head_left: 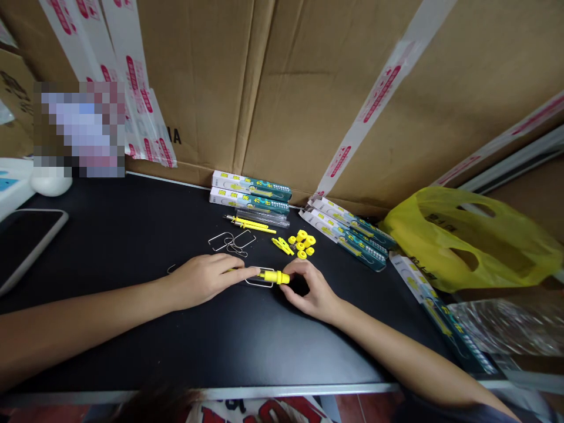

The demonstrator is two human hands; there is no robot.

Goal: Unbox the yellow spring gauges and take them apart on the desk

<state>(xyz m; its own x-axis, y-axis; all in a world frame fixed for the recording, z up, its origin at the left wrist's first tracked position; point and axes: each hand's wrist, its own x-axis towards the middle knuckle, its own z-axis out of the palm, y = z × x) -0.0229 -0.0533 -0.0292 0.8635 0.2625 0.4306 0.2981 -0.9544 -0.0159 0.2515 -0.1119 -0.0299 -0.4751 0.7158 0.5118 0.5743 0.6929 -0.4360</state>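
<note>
A partly visible spring scale with a yellow end piece and a bent wire frame lies level between my hands, low over the black table. Closed around its left part is my left hand, which hides much of the body; a hook tip pokes out to the left. My right hand pinches the yellow end between thumb and fingers. Just beyond are loose wire hooks, small yellow caps, flat yellow pieces, yellow rods with metal ends and clear tubes.
Printed spring scale boxes lie at the back, with more boxes to the right and another box near the right edge. A yellow plastic bag sits there too. Large cardboard walls the back. A phone lies left.
</note>
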